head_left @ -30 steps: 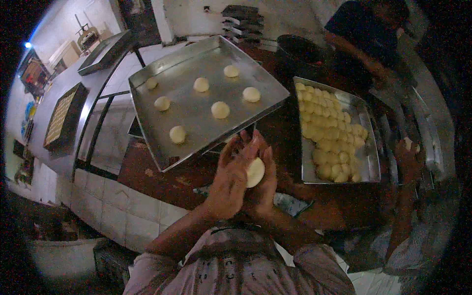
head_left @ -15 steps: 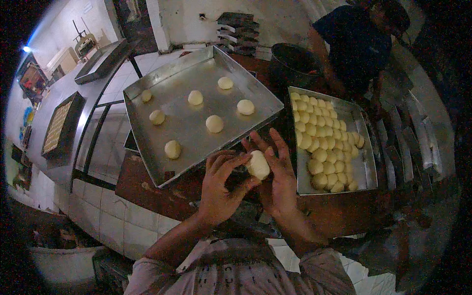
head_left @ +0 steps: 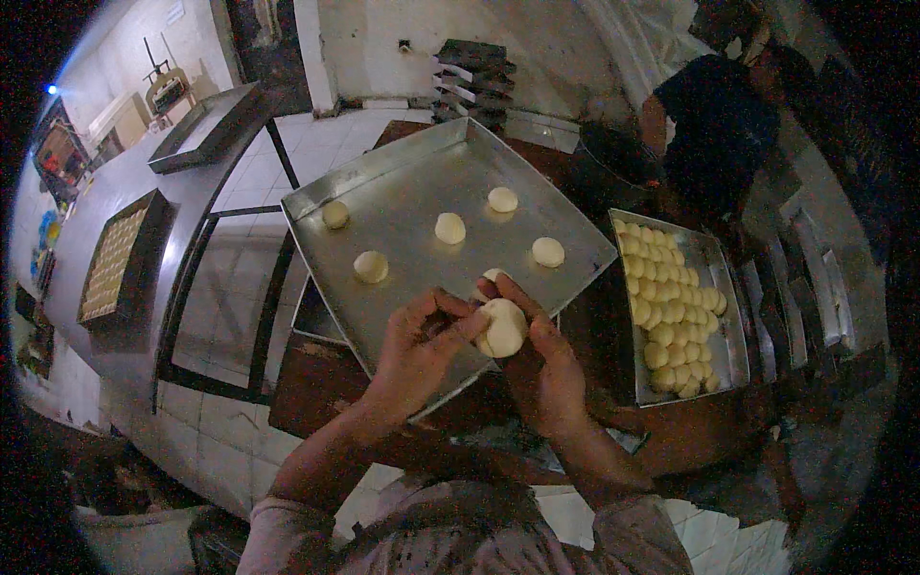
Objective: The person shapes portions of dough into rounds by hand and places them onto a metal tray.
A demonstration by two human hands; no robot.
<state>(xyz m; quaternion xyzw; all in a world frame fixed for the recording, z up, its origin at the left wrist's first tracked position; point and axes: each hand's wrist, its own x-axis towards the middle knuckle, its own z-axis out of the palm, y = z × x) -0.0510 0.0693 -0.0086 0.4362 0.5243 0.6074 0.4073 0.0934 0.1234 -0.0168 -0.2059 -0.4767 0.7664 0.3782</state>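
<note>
Compared with half a second earlier, the fingers of the right hand are bent inward rather than extended, and grasp the back and right side of the ball; those of the left hand grip its left side. The ball now overlaps the near edge of the large tray in view and appears rounder. It is pale, smooth dough. The tray is shallow, rectangular, dull metal, carrying spaced rounds. On the brown, worn desk, a second metal tray contains closely packed rounds.
</note>
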